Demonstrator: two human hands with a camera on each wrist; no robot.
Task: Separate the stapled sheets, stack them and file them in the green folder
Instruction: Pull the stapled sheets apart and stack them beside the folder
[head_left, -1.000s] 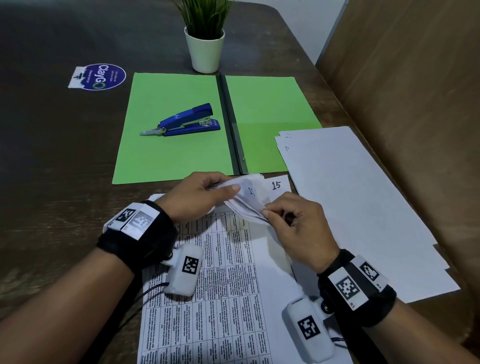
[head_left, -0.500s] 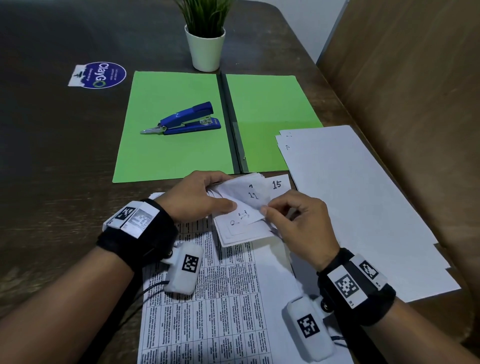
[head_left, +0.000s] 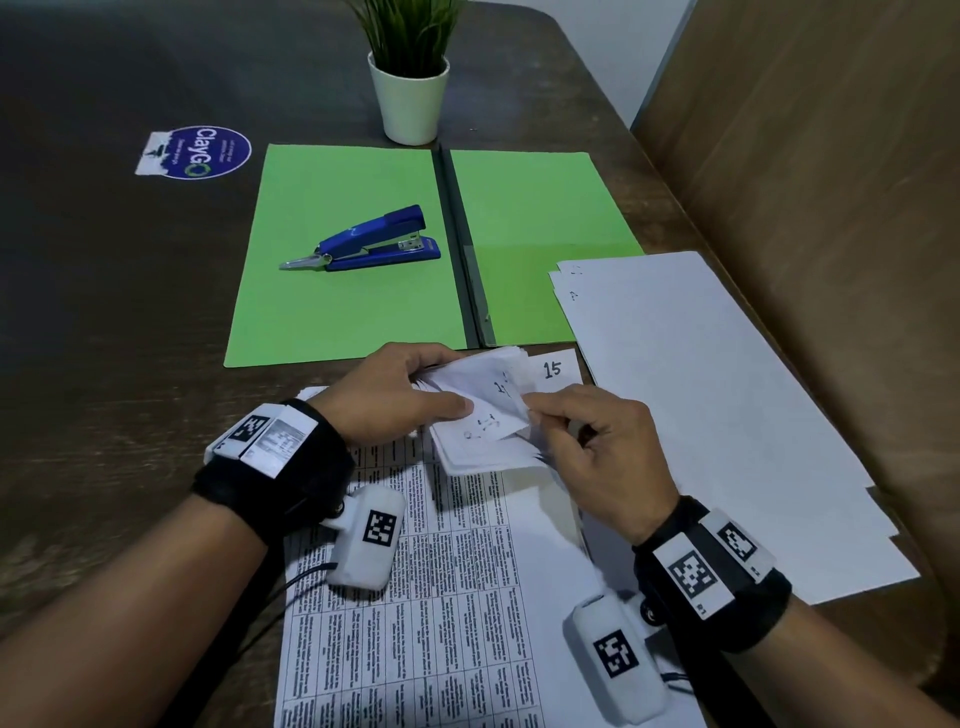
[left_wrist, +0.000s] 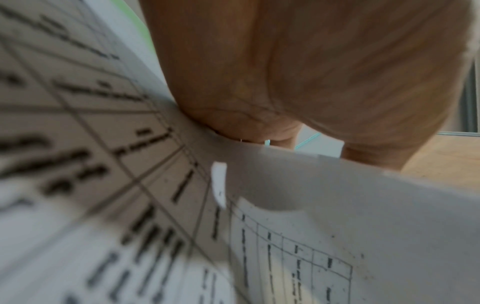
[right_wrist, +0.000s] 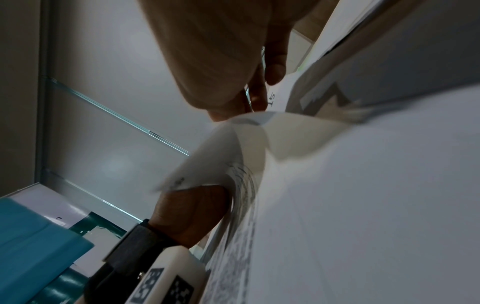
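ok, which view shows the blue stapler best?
Head view. The blue stapler lies in full on the left half of the open green folder, unobstructed. Neither wrist view shows it: both are filled with blurred palm and paper.

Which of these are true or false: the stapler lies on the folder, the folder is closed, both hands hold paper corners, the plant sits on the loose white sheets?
1. The blue stapler lies on the green folder. True.
2. The folder is closed. False: it lies open and flat.
3. The left hand and right hand both pinch folded-back corners of the stapled sheets. True.
4. The potted plant sits on the loose white sheets. False: it stands on the table beyond the folder.
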